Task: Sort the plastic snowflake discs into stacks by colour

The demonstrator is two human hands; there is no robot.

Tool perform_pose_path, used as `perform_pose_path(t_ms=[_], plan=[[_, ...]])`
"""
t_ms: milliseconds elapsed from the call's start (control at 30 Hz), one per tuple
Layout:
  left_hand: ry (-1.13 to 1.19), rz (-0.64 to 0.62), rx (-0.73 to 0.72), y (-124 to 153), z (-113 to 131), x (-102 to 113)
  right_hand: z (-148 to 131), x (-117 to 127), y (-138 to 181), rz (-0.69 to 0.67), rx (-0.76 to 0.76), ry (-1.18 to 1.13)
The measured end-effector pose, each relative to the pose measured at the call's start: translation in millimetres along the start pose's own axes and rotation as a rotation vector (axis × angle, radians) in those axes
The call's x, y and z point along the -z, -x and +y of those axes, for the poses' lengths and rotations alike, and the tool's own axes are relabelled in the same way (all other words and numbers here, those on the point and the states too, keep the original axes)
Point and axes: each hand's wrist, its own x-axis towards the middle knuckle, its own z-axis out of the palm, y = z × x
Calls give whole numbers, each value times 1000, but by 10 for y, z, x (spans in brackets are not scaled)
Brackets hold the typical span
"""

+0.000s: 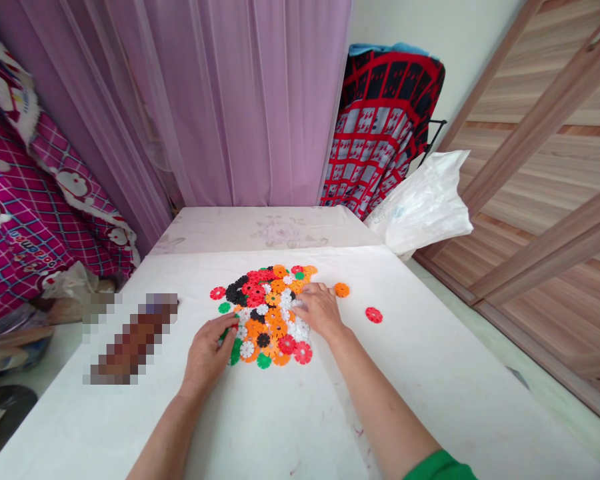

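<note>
From my remote seat I see a green sleeve on the right arm, nearest me, and both bare forearms reaching over a white-covered table with a few faint reddish marks on its near part.

The left hand is at the pile's left side, thumb and fingers curved toward the discs; I cannot tell whether they pinch one. The right hand lies over the pile's right side, its fingertips among white pieces, and I cannot tell if it grips any. The two hands are well apart, with the pile of notched plastic discs between them, around the middle of the table. Its pieces are orange, red, black, white and green, many overlapping.

Toward the table's right edge, a red disc lies by itself, and an orange disc lies just beyond the right hand. Near the left edge, a pixelated object is too obscured to name.

A floral cloth covers the table's far end. Near its far right corner bulges a white plastic bag. Beyond the far edge hangs a purple curtain.
</note>
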Motion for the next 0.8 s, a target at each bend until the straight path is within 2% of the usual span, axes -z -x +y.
perform_pose_path(t_ms=[133, 233, 400, 467, 800], plan=[[-2, -15, -5, -4, 11, 20, -25, -10, -20, 3, -14, -9], [0, -18, -5, -5, 23, 27, 117, 23, 30, 84, -40, -54], [9, -10, 1, -3, 16, 6, 541, 72, 226, 221, -299, -287], [11, -15, 7, -3, 4, -2, 631, 46, 294, 257, -350, -348], [20, -15, 3, 2, -4, 12, 486, -78, 296, 177, -199, -221]])
